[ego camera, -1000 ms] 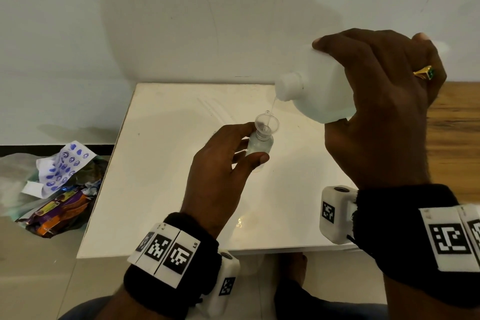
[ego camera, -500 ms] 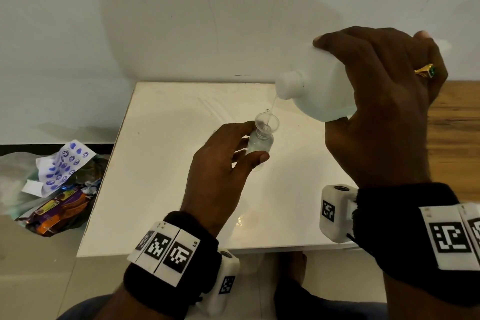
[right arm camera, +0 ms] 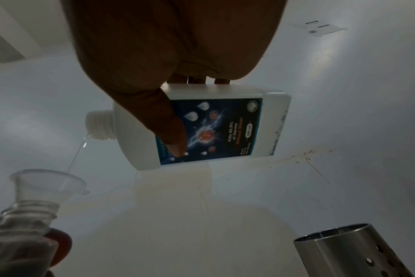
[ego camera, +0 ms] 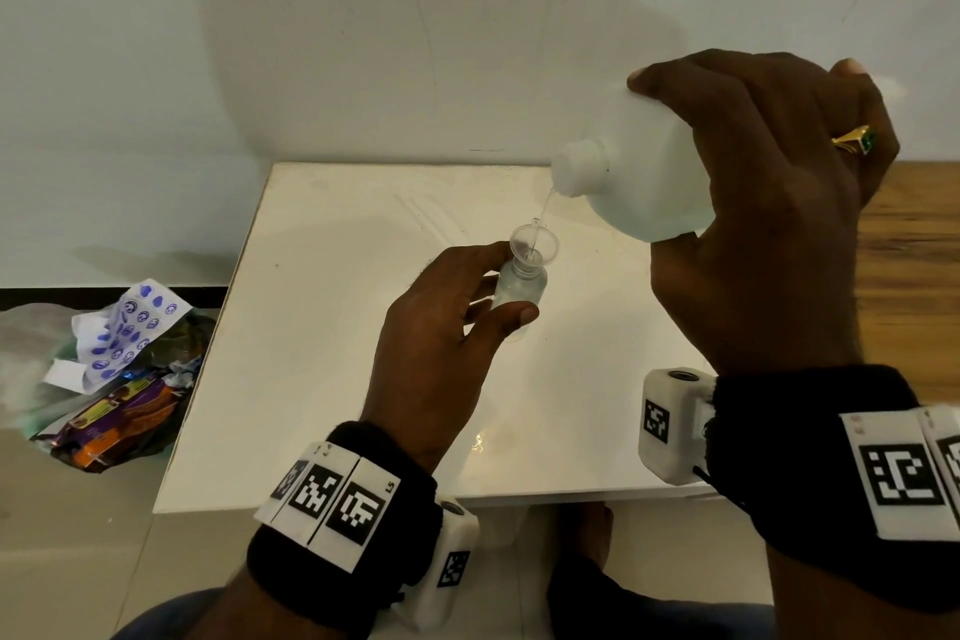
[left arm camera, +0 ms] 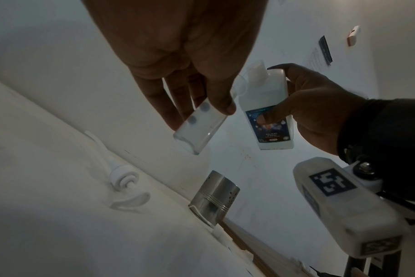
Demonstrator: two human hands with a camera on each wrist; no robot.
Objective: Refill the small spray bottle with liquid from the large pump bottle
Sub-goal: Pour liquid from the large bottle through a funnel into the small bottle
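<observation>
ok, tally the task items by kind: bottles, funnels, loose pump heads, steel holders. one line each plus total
Bottles: 2, the small spray bottle and the large pump bottle
Funnels: 1, clear funnel
Loose pump heads: 1, pump head
Steel holders: 1, perforated steel holder
Total: 5

I sit at a white glossy surface [ego camera: 322,379] pushed against a pale wall [ego camera: 311,42] marked with scuffs. Wood-grain panelling [ego camera: 914,244] runs along my right. On the tiled floor [ego camera: 78,535] to my left lies a heap of wrappers [ego camera: 119,379].
</observation>
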